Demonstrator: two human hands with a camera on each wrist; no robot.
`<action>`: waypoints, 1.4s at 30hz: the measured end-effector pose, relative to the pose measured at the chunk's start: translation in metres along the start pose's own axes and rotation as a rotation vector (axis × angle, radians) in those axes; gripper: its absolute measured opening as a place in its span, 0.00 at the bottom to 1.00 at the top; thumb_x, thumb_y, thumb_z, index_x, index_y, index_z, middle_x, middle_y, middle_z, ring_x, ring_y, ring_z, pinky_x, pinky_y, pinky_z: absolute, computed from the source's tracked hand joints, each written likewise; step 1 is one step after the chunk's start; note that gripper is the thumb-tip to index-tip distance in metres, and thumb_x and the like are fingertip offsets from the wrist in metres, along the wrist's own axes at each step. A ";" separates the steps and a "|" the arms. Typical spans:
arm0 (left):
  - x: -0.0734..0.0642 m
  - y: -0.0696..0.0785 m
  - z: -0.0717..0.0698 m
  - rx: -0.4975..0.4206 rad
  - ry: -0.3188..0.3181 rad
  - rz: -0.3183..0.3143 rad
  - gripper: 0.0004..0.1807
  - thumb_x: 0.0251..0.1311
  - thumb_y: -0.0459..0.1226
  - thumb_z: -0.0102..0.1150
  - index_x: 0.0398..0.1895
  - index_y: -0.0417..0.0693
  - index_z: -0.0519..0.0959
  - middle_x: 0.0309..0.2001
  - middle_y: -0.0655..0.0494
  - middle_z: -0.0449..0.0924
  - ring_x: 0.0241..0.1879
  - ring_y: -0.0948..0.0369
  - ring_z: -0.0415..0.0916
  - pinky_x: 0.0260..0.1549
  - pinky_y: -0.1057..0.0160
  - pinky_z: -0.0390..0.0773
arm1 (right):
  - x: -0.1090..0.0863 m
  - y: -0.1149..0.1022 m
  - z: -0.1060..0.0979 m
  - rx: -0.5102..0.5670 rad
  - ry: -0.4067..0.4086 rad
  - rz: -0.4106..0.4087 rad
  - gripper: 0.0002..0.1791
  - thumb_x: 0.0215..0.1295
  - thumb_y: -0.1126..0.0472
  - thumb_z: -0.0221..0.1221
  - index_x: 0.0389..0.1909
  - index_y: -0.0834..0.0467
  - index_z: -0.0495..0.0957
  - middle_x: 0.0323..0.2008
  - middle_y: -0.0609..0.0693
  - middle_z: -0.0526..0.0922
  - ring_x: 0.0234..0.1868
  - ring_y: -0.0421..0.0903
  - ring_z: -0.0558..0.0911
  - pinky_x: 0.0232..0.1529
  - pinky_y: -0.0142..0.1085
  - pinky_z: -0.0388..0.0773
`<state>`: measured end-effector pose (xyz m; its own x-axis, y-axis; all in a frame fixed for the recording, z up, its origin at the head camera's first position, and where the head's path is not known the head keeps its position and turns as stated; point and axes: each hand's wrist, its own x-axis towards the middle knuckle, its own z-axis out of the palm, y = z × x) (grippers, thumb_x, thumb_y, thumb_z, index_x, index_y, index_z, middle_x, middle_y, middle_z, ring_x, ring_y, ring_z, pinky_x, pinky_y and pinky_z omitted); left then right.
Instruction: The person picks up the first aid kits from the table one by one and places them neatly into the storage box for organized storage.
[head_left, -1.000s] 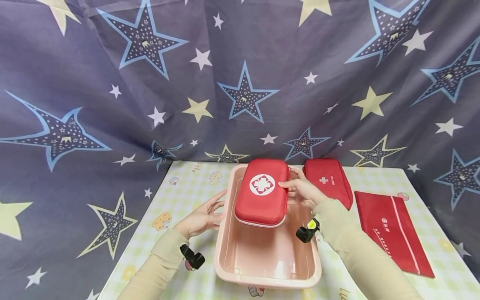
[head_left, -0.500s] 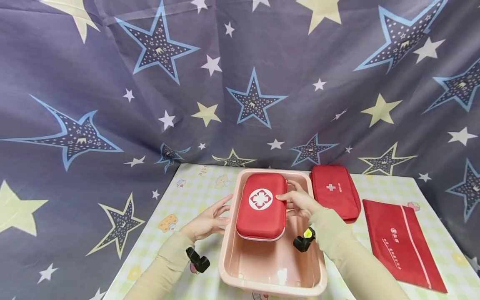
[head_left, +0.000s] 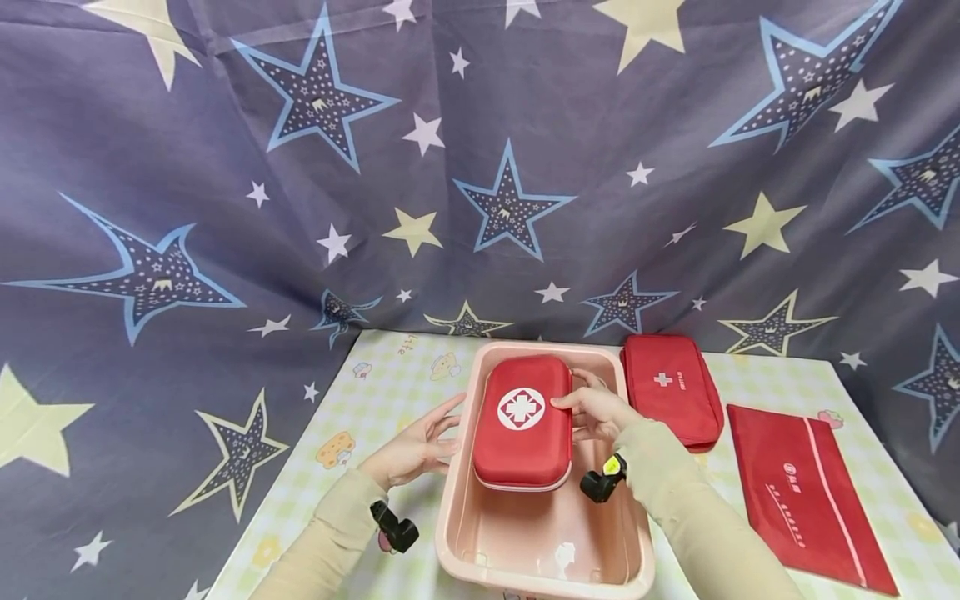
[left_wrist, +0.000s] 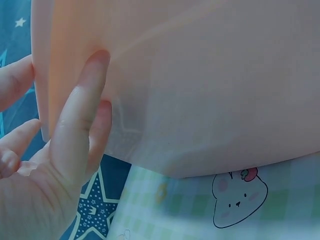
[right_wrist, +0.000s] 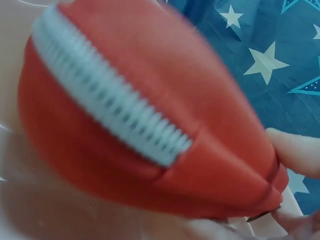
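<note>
A red hard-shell first aid case (head_left: pixel 522 454) with a white cross emblem lies in the left half of a pink plastic bin (head_left: pixel 551 567). My right hand (head_left: pixel 596 408) grips its right side, thumb on top and the other fingers partly hidden. White zipper teeth show along the side of the case in the right wrist view, where fingers (right_wrist: pixel 295 152) hold its far end. My left hand (head_left: pixel 412 450) is at the bin's left outer wall, fingers extended. In the left wrist view, fingertips (left_wrist: pixel 97 65) touch the pink wall.
To the right of the bin lie a red first aid pouch (head_left: pixel 670 408) and a flat red zip bag (head_left: pixel 806 500). A checkered cloth (head_left: pixel 420 375) covers the table. Behind it hangs a dark star-patterned curtain (head_left: pixel 420 275).
My right hand has lowered the first aid case deeper into the bin. The left hand stays at the bin's left side. The head view has shifted slightly.
</note>
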<state>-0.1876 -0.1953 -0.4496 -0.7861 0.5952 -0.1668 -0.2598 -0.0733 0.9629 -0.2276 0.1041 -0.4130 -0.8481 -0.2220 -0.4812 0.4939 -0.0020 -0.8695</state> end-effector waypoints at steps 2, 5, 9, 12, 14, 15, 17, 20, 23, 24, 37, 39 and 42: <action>0.000 0.000 0.000 -0.005 -0.001 -0.002 0.46 0.62 0.30 0.56 0.76 0.54 0.39 0.72 0.35 0.43 0.51 0.61 0.75 0.45 0.50 0.79 | 0.001 0.002 0.000 -0.014 0.009 0.000 0.45 0.60 0.65 0.58 0.73 0.52 0.42 0.43 0.59 0.77 0.30 0.47 0.83 0.36 0.52 0.82; -0.001 0.001 -0.001 -0.007 0.003 -0.005 0.46 0.62 0.30 0.56 0.76 0.53 0.39 0.72 0.35 0.43 0.51 0.61 0.75 0.45 0.51 0.80 | 0.003 0.003 0.003 -0.038 0.016 0.004 0.45 0.60 0.65 0.58 0.72 0.53 0.43 0.45 0.61 0.76 0.32 0.48 0.83 0.37 0.52 0.82; -0.004 0.003 -0.002 -0.005 0.004 0.003 0.46 0.62 0.30 0.55 0.76 0.53 0.38 0.72 0.34 0.43 0.51 0.61 0.75 0.44 0.54 0.80 | 0.008 0.001 0.010 -0.072 0.006 0.008 0.44 0.59 0.65 0.58 0.72 0.53 0.43 0.51 0.65 0.73 0.36 0.51 0.82 0.38 0.53 0.82; -0.005 0.004 -0.003 -0.005 -0.005 0.013 0.46 0.62 0.29 0.54 0.76 0.53 0.38 0.72 0.33 0.42 0.51 0.60 0.76 0.44 0.54 0.80 | 0.010 0.001 0.015 -0.100 0.003 0.009 0.44 0.59 0.66 0.58 0.71 0.53 0.43 0.52 0.67 0.72 0.37 0.53 0.82 0.36 0.54 0.82; -0.004 0.004 -0.003 -0.010 -0.012 0.018 0.46 0.63 0.28 0.53 0.76 0.53 0.37 0.72 0.33 0.42 0.52 0.60 0.75 0.44 0.53 0.80 | 0.011 0.001 0.017 -0.112 0.021 0.014 0.43 0.59 0.66 0.58 0.71 0.53 0.44 0.50 0.67 0.73 0.36 0.54 0.82 0.36 0.54 0.82; -0.004 0.004 -0.004 -0.011 -0.014 0.020 0.46 0.63 0.27 0.52 0.76 0.53 0.37 0.72 0.33 0.42 0.52 0.60 0.75 0.44 0.53 0.80 | 0.011 0.002 0.018 -0.115 0.024 0.015 0.43 0.59 0.67 0.58 0.70 0.53 0.44 0.50 0.68 0.73 0.35 0.54 0.82 0.36 0.54 0.82; -0.003 0.003 -0.005 -0.011 -0.017 0.025 0.45 0.63 0.27 0.52 0.76 0.53 0.38 0.72 0.33 0.42 0.53 0.59 0.75 0.44 0.53 0.80 | 0.011 0.003 0.021 -0.117 0.031 0.021 0.43 0.58 0.67 0.57 0.70 0.54 0.44 0.50 0.68 0.72 0.35 0.55 0.81 0.37 0.55 0.81; -0.003 0.003 -0.005 -0.013 -0.024 0.029 0.45 0.63 0.27 0.52 0.76 0.52 0.37 0.72 0.33 0.42 0.54 0.59 0.74 0.44 0.53 0.80 | 0.011 0.006 0.024 -0.117 0.042 0.038 0.43 0.58 0.68 0.58 0.70 0.54 0.44 0.51 0.67 0.69 0.37 0.57 0.81 0.40 0.57 0.80; -0.003 0.002 -0.006 -0.018 -0.031 0.033 0.46 0.63 0.28 0.53 0.76 0.52 0.37 0.71 0.32 0.41 0.53 0.58 0.74 0.44 0.53 0.81 | 0.011 0.009 0.027 -0.131 0.055 0.045 0.43 0.57 0.68 0.58 0.70 0.55 0.45 0.53 0.68 0.68 0.39 0.59 0.80 0.41 0.58 0.79; -0.003 0.002 -0.006 -0.020 -0.034 0.033 0.46 0.63 0.28 0.53 0.76 0.52 0.37 0.71 0.32 0.41 0.53 0.58 0.74 0.44 0.53 0.80 | 0.010 0.009 0.027 -0.136 0.062 0.045 0.44 0.57 0.68 0.58 0.70 0.55 0.45 0.53 0.69 0.68 0.40 0.60 0.80 0.41 0.58 0.79; -0.001 0.000 -0.003 -0.026 -0.043 0.025 0.46 0.63 0.28 0.52 0.76 0.52 0.36 0.72 0.33 0.40 0.54 0.57 0.74 0.44 0.53 0.80 | 0.020 0.028 0.034 -0.134 0.127 0.043 0.42 0.54 0.73 0.58 0.68 0.58 0.47 0.55 0.68 0.64 0.48 0.64 0.76 0.43 0.58 0.78; -0.001 0.000 -0.001 -0.026 -0.046 0.024 0.45 0.63 0.27 0.52 0.76 0.52 0.36 0.72 0.33 0.40 0.54 0.57 0.74 0.44 0.53 0.80 | 0.021 0.032 0.035 -0.141 0.142 0.040 0.42 0.53 0.73 0.59 0.67 0.60 0.49 0.56 0.68 0.64 0.50 0.63 0.75 0.44 0.57 0.79; -0.001 0.000 0.001 -0.028 -0.057 0.028 0.45 0.64 0.27 0.51 0.76 0.52 0.36 0.72 0.33 0.40 0.55 0.56 0.73 0.44 0.53 0.81 | 0.021 0.039 0.035 -0.122 0.155 0.061 0.42 0.52 0.73 0.59 0.66 0.58 0.50 0.55 0.66 0.64 0.48 0.63 0.75 0.41 0.57 0.80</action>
<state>-0.1862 -0.1947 -0.4488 -0.7605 0.6368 -0.1269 -0.2546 -0.1126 0.9605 -0.2199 0.0650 -0.4531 -0.8412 -0.0655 -0.5367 0.5264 0.1274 -0.8406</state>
